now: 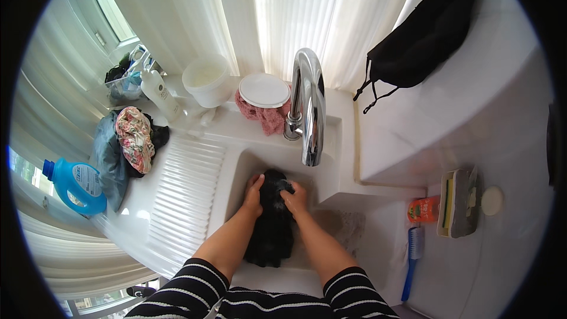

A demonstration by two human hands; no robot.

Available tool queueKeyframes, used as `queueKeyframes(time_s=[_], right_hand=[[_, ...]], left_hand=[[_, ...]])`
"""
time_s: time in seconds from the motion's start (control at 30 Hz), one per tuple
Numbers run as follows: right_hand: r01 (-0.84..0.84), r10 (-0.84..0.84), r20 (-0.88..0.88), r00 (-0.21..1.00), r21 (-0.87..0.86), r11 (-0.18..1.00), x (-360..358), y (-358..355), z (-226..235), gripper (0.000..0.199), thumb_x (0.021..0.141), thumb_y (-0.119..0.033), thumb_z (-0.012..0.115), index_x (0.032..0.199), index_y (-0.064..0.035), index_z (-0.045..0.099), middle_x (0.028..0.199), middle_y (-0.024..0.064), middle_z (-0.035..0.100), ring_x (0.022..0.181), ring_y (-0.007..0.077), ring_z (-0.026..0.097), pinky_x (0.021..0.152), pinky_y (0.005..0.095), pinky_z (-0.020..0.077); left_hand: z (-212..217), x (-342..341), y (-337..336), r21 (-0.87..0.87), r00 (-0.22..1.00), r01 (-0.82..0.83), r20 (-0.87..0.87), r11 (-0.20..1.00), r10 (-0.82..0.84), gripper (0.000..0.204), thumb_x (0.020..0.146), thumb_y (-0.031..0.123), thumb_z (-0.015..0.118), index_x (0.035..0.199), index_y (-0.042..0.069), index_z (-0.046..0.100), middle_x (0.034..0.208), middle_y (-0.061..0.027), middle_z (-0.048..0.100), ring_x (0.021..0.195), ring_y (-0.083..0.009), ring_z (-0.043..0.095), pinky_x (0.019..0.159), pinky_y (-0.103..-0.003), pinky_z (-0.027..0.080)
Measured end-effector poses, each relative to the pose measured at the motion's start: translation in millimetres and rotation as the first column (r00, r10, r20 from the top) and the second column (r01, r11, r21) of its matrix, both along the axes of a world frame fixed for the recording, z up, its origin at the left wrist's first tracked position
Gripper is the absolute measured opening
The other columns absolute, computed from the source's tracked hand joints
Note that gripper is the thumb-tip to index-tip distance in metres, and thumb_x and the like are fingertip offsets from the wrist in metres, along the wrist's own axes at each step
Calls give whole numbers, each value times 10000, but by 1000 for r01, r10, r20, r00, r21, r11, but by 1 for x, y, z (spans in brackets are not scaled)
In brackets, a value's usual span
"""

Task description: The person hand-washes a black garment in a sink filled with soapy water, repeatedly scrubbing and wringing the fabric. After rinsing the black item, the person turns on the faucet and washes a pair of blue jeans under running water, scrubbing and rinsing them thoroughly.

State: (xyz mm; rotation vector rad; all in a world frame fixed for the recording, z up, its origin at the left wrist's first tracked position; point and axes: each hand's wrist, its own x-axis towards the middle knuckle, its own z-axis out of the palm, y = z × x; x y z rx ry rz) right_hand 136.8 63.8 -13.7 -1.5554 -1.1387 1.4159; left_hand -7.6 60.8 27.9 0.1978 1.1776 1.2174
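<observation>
Left hand grips edge of limp black fabric garment inside glossy white sink basin; right hand clutches opposite edge, beside pale suds. Cloth looks soft, likely water-heavy, slippery; best grasped in thick, bunched folds, both sides.

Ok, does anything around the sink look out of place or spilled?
Slightly odd: the lid sits on the crumpled pink cloth, while the tub to its left stands open. No spill stands out.
</observation>
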Motion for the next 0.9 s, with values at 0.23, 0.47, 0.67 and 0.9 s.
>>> queueKeyframes(time_s=[0.23, 0.47, 0.67, 0.9], right_hand=[[-107, -74, 240, 968, 662, 742, -10, -79, 134, 512, 696, -363, 740, 1099, -85, 592, 1344, 203, 354, 1220, 377, 368, 973, 454, 351], [-68, -214, 305, 928, 702, 709, -8, -131, 128, 377, 778, -352, 676, 986, -54, 577, 1073, 200, 510, 984, 388, 490, 850, 456, 409], [-91, -261, 311, 914, 783, 615, -16, -148, 147, 225, 801, -246, 645, 807, -48, 539, 797, 157, 536, 726, 363, 537, 638, 426, 456], [-185, -166, 387, 907, 721, 668, -14, -159, 146, 219, 823, -236, 591, 737, -50, 514, 732, 155, 537, 666, 365, 548, 557, 433, 448]], left_hand=[[82, 9, -60, 204, 846, 322, 376, 924, -378, 675, 866, 639, 390, 1355, 174, 374, 1254, -80, 514, 1125, -242, 513, 948, -406, 418], [99, 39, -118, 226, 971, 193, 99, 955, -220, 333, 918, 425, 498, 990, 102, 533, 910, -27, 564, 842, -137, 545, 730, -289, 456], [112, 33, -140, 187, 992, 122, -38, 975, -117, 243, 905, 314, 532, 906, 72, 559, 814, -32, 562, 753, -139, 540, 684, -287, 446], [95, 28, -156, 139, 908, 186, -401, 973, -116, 349, 883, 302, 513, 842, -28, 618, 807, -136, 623, 752, -204, 574, 677, -333, 448]])
